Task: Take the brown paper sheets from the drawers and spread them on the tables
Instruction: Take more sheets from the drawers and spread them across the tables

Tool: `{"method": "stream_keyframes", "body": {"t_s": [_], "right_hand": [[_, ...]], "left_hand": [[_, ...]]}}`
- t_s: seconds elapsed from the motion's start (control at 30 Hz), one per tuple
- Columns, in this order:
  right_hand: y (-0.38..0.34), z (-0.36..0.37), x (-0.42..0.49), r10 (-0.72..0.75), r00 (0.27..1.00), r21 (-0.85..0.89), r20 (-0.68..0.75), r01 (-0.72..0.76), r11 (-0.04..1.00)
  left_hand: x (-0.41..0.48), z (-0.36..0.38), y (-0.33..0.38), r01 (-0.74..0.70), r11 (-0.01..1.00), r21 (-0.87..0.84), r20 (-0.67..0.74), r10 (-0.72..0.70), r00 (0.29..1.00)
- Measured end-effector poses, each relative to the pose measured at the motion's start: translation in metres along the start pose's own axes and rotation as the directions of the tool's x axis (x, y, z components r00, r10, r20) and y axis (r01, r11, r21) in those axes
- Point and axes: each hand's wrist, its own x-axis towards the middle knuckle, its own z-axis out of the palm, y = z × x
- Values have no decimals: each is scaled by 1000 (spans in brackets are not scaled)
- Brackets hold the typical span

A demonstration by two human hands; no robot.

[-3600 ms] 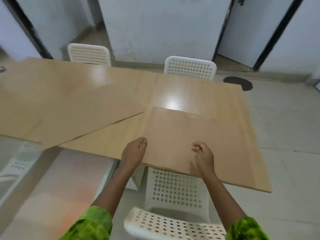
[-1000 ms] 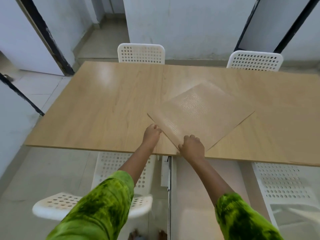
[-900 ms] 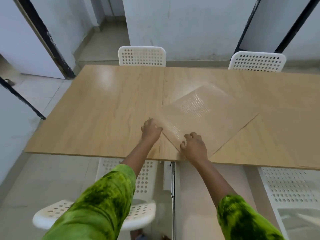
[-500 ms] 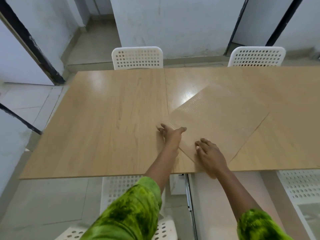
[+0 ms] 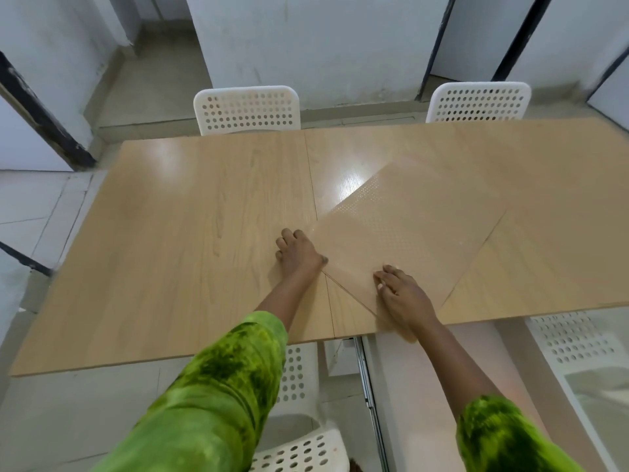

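- Skewed thin brown paper sheet [image 5: 408,229]: right grip [image 5: 401,294] spread flat on it; left grip [image 5: 297,253] at its 9 o'clock corner, hold unclear.
- Suggest squaring it to pale wooden bench [image 5: 187,250].

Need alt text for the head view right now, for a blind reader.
Both hands touch a brown paper sheet lying skewed on a wooden table: the left hand at its left corner, the right hand flat near its near edge. Two white chairs stand at the far side.
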Motion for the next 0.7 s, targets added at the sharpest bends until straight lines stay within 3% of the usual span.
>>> {"method": "stream_keyframes", "body": {"t_s": [0.1,0.17,0.2,0.27,0.3,0.33,0.43,0.5,0.57,0.63,0.7], "right_hand": [[1,-1,0,15,1000,42,12,-15,999],[3,-3,-1,17,1000,83,25,-19,996],[3,-5,-1,17,1000,129,25,-20,991],[3,-10,-3,47,999,318,24,-52,947],[4,-13,-4,74,997,424,25,-78,902],[5,-16,-4,95,995,503,29,-96,859],[8,-23,-3,131,990,615,48,-133,777],[9,-29,-3,171,985,694,38,-149,704],[10,-39,-1,219,976,762,10,-150,630],[12,-53,5,256,966,809,-31,-126,574],[14,-70,12,262,962,808,-72,-98,582]], "left_hand": [[0,6,2,-127,992,7,-71,127,989],[-1,7,6,-179,952,-248,-114,155,981],[-2,4,10,-150,865,-478,-82,126,989],[-10,-2,20,27,492,-870,94,113,989],[-16,-2,25,135,314,-940,192,159,968],[-22,1,30,219,236,-947,271,214,938],[-41,23,39,387,263,-884,451,258,855],[-46,34,45,399,279,-874,445,124,887],[-44,33,48,371,227,-901,390,42,920],[-39,22,46,348,193,-917,364,57,929],[-29,8,37,338,147,-930,350,62,935]]}}
